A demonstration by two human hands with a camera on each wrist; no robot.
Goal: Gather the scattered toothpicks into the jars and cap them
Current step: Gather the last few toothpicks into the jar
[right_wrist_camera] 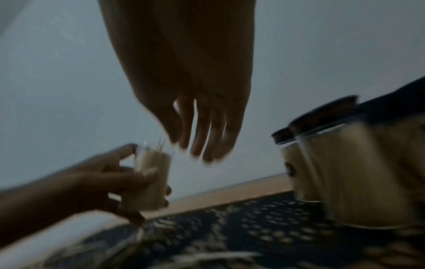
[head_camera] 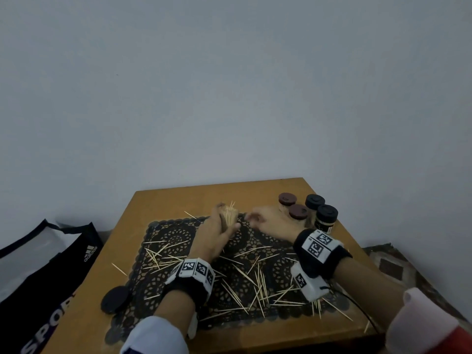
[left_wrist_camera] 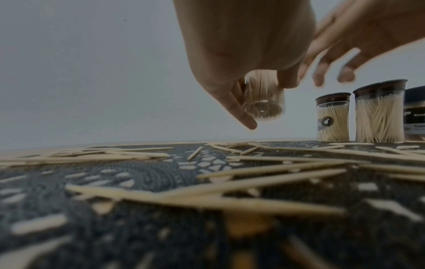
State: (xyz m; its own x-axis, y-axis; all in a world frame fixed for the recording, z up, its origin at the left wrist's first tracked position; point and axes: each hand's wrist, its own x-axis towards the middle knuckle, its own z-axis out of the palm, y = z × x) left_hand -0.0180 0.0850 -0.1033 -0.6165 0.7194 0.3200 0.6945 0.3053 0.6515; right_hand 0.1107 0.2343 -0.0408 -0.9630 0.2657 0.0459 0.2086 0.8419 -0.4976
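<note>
Fingers of my left hand (head_camera: 213, 236) grasp an uncapped jar (left_wrist_camera: 262, 99) packed with toothpicks. My right hand (head_camera: 274, 221) hangs released just beside it, loose toothpicks (head_camera: 258, 282) below both.

Four capped jars (head_camera: 307, 210), one open jar (head_camera: 229, 217), one loose lid (head_camera: 115, 299)

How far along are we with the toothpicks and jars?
Done: four capped jars stand full at the table's far right. In hand: the left hand grips an open jar packed with toothpicks, lifted off the mat; the right hand hovers beside its mouth, fingers loose. Left: many scattered toothpicks on the black mat, and the loose black lid still to fit.
</note>
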